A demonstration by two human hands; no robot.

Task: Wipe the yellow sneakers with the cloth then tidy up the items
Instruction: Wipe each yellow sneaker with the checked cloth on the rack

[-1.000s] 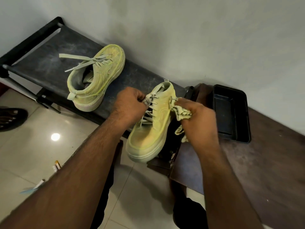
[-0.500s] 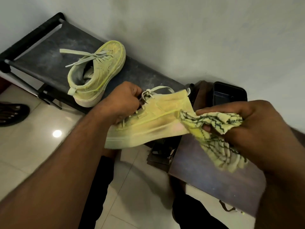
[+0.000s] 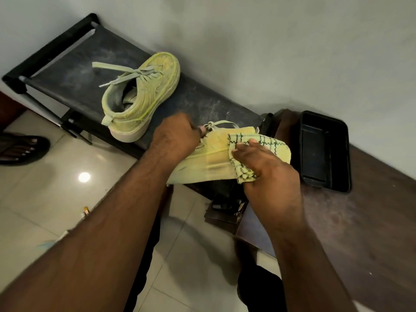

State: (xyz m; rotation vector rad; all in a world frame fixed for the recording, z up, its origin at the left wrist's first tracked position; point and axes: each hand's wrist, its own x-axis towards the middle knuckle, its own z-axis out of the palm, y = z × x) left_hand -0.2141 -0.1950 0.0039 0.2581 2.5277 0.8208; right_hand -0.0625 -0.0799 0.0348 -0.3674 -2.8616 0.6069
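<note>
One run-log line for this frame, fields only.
phase: wiping | left hand: holds sneaker | right hand: presses cloth on its side | other sneaker: on rack | tray: untouched

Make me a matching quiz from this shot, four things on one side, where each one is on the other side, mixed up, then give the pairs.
Things:
1. checked cloth
2. held sneaker
3. second sneaker
4. black tray

Places:
A. standing on the dark rack
B. on the brown table, by the wall
C. gripped near the laces by the left hand
D. pressed on a shoe under the right hand

Pairs: 1-D, 2-C, 3-A, 4-B
</note>
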